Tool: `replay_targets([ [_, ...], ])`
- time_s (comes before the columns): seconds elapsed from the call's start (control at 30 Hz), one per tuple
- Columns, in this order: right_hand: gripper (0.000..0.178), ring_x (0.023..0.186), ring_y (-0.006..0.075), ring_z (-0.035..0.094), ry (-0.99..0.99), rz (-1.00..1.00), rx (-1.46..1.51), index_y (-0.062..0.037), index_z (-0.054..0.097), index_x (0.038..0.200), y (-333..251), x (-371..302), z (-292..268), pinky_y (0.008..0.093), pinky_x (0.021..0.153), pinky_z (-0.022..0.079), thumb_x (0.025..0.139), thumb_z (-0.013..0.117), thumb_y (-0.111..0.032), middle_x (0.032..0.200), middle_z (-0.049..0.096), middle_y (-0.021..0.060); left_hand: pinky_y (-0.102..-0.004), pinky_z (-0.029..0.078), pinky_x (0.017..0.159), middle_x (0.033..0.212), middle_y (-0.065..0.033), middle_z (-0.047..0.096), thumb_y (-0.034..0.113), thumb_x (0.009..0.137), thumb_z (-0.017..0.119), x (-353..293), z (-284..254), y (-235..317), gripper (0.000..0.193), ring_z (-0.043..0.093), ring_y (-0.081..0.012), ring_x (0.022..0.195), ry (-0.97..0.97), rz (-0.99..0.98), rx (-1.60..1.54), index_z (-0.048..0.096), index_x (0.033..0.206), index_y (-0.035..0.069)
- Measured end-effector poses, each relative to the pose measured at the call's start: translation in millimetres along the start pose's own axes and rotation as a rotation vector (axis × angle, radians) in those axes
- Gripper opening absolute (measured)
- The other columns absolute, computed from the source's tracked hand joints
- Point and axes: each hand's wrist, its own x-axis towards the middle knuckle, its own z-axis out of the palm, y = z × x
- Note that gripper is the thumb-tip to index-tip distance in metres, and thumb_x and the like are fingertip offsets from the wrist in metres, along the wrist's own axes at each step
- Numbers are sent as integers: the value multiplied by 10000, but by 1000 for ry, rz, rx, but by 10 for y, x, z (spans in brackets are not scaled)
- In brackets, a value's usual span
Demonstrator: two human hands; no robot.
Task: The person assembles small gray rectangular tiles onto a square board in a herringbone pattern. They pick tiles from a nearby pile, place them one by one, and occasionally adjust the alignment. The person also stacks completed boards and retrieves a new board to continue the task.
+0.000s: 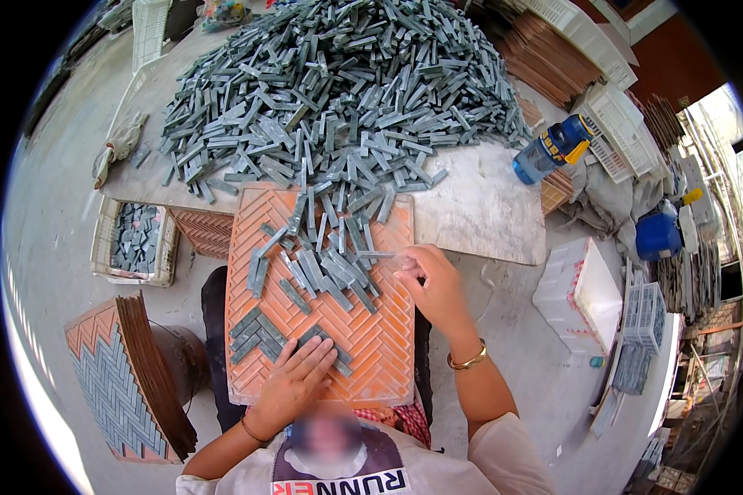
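An orange herringbone mould board lies in front of me, its slots running in a zigzag. Grey stone strips fill some slots at its lower left, and loose strips are heaped over its upper half. My left hand rests flat on the board, fingers stretched out over the laid strips by the lower middle. At the board's right edge, my right hand pinches one end of a thin grey stone strip, which points left over the loose ones.
Behind the board, a large pile of grey strips covers the table. A blue bottle stands at its right. A white crate of chips and stacked filled boards are at left. A white foam box sits at right.
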Motion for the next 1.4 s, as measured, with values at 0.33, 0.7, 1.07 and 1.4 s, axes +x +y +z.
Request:
replay_targets([
  [0.33, 241, 744, 250, 625, -192, 1, -282, -30, 624, 915, -237, -396, 326, 336, 633, 499, 725, 728, -134, 850, 603, 94, -444, 265, 1104, 1373, -71, 475, 168, 798, 652, -4, -17, 6, 514, 412, -234, 1301, 17, -3, -30, 511, 1280, 58],
  [0.7, 116, 808, 240, 566, -509, -385, -247, -44, 572, 833, -92, -491, 41, 329, 676, 495, 728, 621, -55, 836, 522, 72, -460, 258, 1110, 1376, -77, 471, 145, 763, 680, -39, 31, -5, 560, 406, -256, 1307, 28, -8, -56, 504, 1290, 68],
  [1.07, 179, 828, 267, 571, -638, -384, -84, -39, 608, 885, -45, -308, 86, 358, 742, 479, 724, 682, -67, 878, 565, 73, -469, 264, 1104, 1358, -74, 485, 159, 798, 653, -49, -26, 30, 490, 411, -244, 1303, 17, 8, -30, 531, 1260, 53],
  [1.4, 223, 822, 244, 552, -636, -512, -89, -53, 601, 875, 7, -292, 132, 338, 738, 474, 668, 678, -29, 843, 532, 49, -473, 245, 1115, 1351, -74, 493, 131, 755, 681, -58, 4, 20, 535, 413, -255, 1301, 7, 13, -19, 529, 1263, 61],
])
